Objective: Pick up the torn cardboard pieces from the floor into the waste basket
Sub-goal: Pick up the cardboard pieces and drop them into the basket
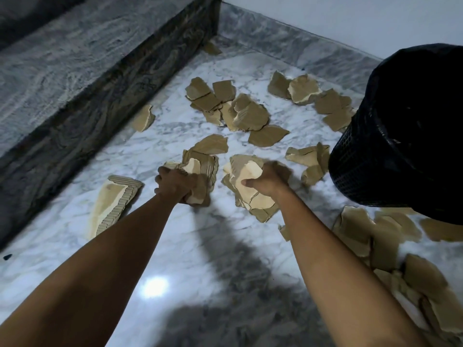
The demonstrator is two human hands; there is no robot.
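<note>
**Both hands full of torn cardboard on a marble floor**

Seen from my head camera, both my bare arms reach forward and down, nearly straight, over the white marble floor point(175, 246). My left hand point(175, 185) is curled around a clutch of cardboard scraps point(200, 169), knuckles up, fingers wrapped under the bundle. My right hand point(269, 179) grips a second bundle of pieces point(250, 194) — thumb pointing left across the pale torn face, the fingers blurred on the far side.

The waste basket point(400, 146), black mesh with a dark liner, stands at my right, just beyond the right hand, tilted in the wide lens. More torn pieces lie scattered on the floor: a heap point(225, 106) further ahead, a cluster point(313, 96) beside the basket, a spread point(388, 246) under my right forearm and a long corrugated strip point(112, 204) left of my left arm. A dark stone ledge point(100, 83) runs along the left — one scrap point(144, 118) lies at its foot.
</note>
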